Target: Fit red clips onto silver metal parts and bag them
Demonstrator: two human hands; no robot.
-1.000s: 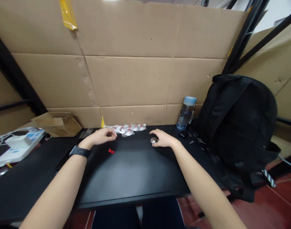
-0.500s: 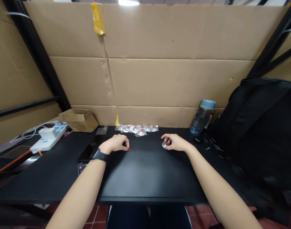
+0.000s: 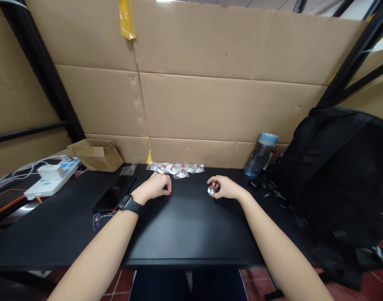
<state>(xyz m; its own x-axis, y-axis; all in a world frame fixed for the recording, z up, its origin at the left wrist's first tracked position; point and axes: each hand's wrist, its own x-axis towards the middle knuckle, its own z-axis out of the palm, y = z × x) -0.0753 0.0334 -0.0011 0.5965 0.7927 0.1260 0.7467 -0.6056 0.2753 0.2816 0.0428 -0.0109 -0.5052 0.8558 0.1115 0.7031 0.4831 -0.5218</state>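
My left hand (image 3: 156, 186), with a dark watch on its wrist, is closed in a pinch on a small red piece (image 3: 170, 193) just above the black table (image 3: 191, 234). What kind of piece it is, I cannot make out. Further right, my right hand (image 3: 225, 187) grips a shiny round metal disc (image 3: 212, 190) by its edge, between thumb and fingers. Beyond both hands, several clear plastic packets (image 3: 180, 168) holding silvery discs with red bits lie in a row against the cardboard.
At left are a black phone (image 3: 114, 194), a keychain (image 3: 96, 221), a small cardboard box (image 3: 98, 155) and a white power strip (image 3: 53, 179). A blue-capped bottle (image 3: 260, 154) and a black backpack (image 3: 338, 179) stand at right. A cardboard wall (image 3: 191, 113) closes the back.
The view has shifted slightly. My left hand keeps its pinch on the red piece, and the metal disc in my right hand has tilted, showing more of its shiny face.
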